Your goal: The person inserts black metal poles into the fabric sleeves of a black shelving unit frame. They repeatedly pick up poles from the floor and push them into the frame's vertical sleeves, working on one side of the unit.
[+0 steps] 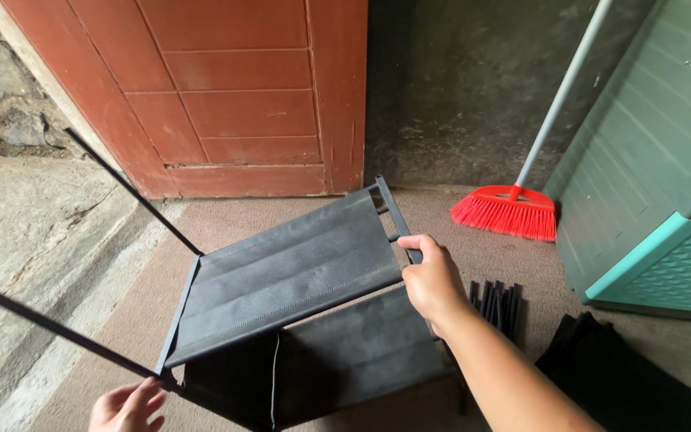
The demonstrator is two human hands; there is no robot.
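Nearest the camera, at the bottom edge, the left hand [127, 406] sits at the front left corner of a black fabric shelf rack [289, 280], where a thin black rod [49, 326] runs off to the left; its fingers [152, 395] curl toward the corner, but the view cuts the hand off and I cannot tell whether they grip it. Just beyond, the right hand [433, 282] reaches in from the lower right, its fingers clenched around the rack's right side bar near the back corner. The rack stands on the brownish floor mat [265, 210], its upper fabric tier tilted, higher at the right rear, with a second dark tier below it. A second thin black rod [133, 192] rises from the rack's left rear corner toward the upper left. To the right of the right hand, a bundle of short black tubes [496, 302] lies on the floor, and a dark heap of cloth [625, 376] lies near the forearm. Farther back, a red broom [507, 211] with a pale handle leans by a teal plastic cabinet [657, 200]. Behind everything stands a red-brown panelled door [233, 88] beside a dark wall [457, 88].
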